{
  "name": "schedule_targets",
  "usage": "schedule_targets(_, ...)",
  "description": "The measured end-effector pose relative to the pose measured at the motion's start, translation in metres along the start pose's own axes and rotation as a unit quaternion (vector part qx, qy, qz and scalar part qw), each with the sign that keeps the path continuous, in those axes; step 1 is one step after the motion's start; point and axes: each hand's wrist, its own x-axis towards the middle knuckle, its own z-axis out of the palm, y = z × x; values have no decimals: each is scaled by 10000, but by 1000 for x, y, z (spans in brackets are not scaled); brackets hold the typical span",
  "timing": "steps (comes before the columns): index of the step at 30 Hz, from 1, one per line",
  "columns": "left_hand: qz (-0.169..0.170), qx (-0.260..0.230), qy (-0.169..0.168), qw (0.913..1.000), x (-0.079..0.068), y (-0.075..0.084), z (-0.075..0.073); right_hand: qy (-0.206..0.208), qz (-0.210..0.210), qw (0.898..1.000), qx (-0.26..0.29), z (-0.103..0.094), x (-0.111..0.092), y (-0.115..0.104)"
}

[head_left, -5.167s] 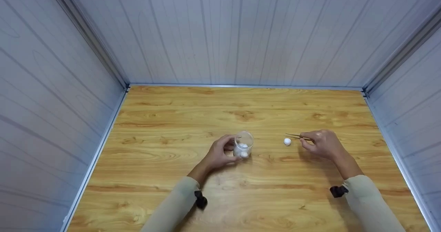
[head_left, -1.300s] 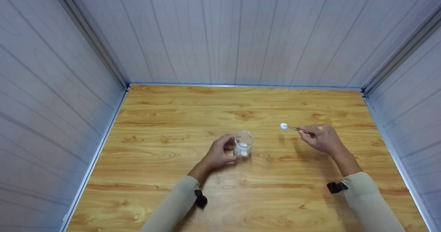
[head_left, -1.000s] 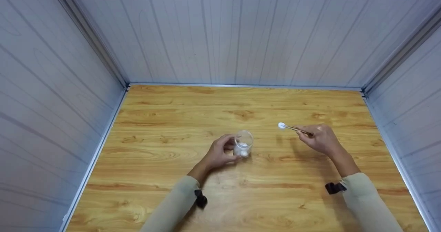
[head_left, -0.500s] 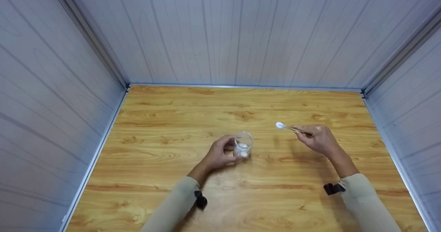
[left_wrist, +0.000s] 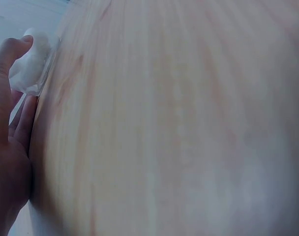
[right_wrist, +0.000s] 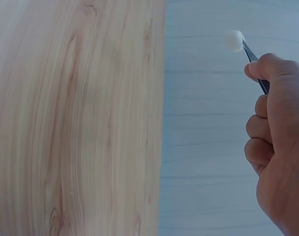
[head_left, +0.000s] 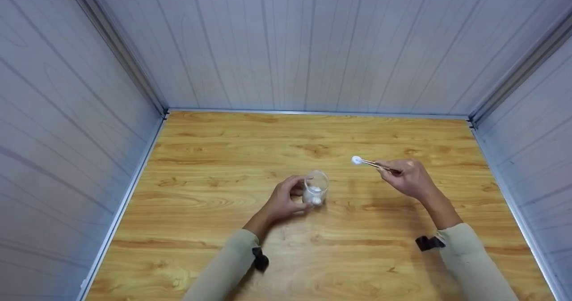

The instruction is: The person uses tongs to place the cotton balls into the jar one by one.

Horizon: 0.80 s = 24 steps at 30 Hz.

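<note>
A clear glass jar (head_left: 316,186) stands on the wooden table, with white cotton balls (head_left: 315,195) at its bottom. My left hand (head_left: 285,198) grips the jar from the left, thumb and fingers curled round it; the left wrist view shows the thumb against the jar of cotton balls (left_wrist: 35,59). To the right, my right hand (head_left: 407,177) pinches tweezers (head_left: 380,165). Their tips clasp one white cotton ball (head_left: 356,160), held above the table, right of the jar and a little beyond it. In the right wrist view the cotton ball (right_wrist: 234,41) hangs at the tweezers' (right_wrist: 255,61) tips.
The wooden tabletop (head_left: 250,144) is enclosed by pale panel walls (head_left: 286,46) at the back and both sides. Black wrist-camera mounts (head_left: 260,259) sit at both sleeve cuffs.
The cotton ball lay on the table at first; the tweezers then took hold of it and lifted it. My right hand has drifted left with it. My left hand and the jar stay put.
</note>
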Motion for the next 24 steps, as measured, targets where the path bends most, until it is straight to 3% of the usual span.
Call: schedule_targets(24,-13,-383,120,9992,0,0,2,133,-616,9968,498,8,18,-32)
